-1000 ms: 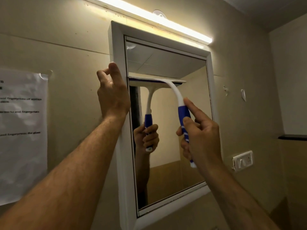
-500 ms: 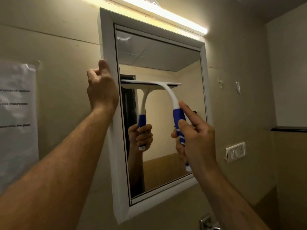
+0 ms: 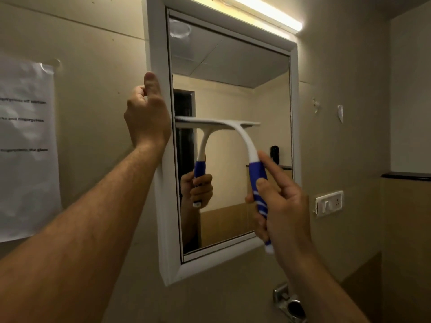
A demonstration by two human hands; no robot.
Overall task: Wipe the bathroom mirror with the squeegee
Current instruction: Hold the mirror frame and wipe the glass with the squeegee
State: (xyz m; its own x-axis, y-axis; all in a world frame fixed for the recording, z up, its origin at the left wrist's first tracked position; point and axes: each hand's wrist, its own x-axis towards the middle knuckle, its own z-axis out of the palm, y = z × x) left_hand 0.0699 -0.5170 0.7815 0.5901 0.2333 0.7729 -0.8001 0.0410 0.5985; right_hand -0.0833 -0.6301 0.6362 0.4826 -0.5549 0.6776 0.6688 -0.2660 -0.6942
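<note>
Mirror (image 3: 231, 94): upright rectangular glass in a white frame (image 3: 161, 183), fixed to the beige wall.
Squeegee (image 3: 235, 134): white blade level against the mirror's middle, left of centre; curved white neck, blue handle angling down toward the mirror's lower right corner.

Mirror (image 3: 233, 78) on wall, centre | light bar (image 3: 261, 14) above it, 12 o'clock | paper sheet (image 3: 25, 148) on wall, 9 o'clock | switch plate (image 3: 328, 203) on wall, 3 o'clock | left hand (image 3: 147, 117) on frame's left edge | squeegee (image 3: 235, 145) blade against glass mid-height, handle in right hand (image 3: 284, 210) at 5 o'clock.
</note>
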